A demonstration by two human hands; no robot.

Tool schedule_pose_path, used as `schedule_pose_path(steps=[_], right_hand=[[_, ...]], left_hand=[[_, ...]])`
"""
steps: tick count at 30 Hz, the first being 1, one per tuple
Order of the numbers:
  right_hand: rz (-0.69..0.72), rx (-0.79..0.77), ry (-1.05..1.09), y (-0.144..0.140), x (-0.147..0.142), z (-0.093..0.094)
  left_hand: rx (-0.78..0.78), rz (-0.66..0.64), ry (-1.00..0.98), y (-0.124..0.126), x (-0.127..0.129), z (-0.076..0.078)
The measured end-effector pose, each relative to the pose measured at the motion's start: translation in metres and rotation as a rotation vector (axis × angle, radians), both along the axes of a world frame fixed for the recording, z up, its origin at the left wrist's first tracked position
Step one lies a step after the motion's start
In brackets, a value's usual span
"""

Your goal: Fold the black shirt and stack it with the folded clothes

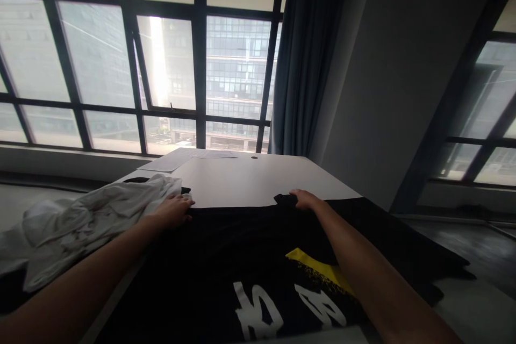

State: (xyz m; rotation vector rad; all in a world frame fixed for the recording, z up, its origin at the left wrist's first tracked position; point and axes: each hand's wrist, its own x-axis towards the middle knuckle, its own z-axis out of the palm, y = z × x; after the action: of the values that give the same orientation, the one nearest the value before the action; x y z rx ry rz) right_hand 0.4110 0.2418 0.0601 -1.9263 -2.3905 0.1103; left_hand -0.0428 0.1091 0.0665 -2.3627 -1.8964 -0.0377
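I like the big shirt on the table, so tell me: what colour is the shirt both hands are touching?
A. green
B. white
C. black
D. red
C: the left hand and the right hand both rest at the far edge of a black shirt with white and yellow print, spread on the table; the white clothes lie off to the left.

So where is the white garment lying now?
In the head view, the white garment lies crumpled on the table's left side, beside the left hand and the black shirt.
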Motion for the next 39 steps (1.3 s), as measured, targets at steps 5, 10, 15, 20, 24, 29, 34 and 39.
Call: schedule_pose_path(steps=[5,10,15,20,24,29,34,39], right_hand=[[-0.015,-0.014,-0.004,0.008,-0.003,-0.006],[-0.036,0.053,-0.064,-0.013,-0.002,0.017],[0.046,0.375,-0.063,-0.069,0.023,0.056],[0.189,0.069,0.128,-0.157,0.057,0.065],[0.106,-0.228,0.143,-0.205,0.064,0.044],[0.115,-0.164,0.266,-0.219,0.063,0.028],[0.162,0.117,0.431,-0.229,0.073,0.041],[0.118,-0.226,0.391,-0.240,0.083,0.037]], left_hand=[[-0.109,0.023,-0.060,0.026,-0.005,0.000],[-0.040,0.008,-0.074,0.023,0.001,0.011],[0.192,-0.045,-0.214,-0.002,-0.001,0.032],[0.283,-0.242,-0.343,-0.047,-0.016,0.035],[0.134,-0.277,-0.313,-0.082,-0.023,0.014],[0.107,-0.224,-0.306,-0.108,-0.020,0.000],[0.180,-0.163,-0.339,-0.115,-0.021,0.008],[0.026,-0.186,-0.329,-0.121,-0.027,0.009]])
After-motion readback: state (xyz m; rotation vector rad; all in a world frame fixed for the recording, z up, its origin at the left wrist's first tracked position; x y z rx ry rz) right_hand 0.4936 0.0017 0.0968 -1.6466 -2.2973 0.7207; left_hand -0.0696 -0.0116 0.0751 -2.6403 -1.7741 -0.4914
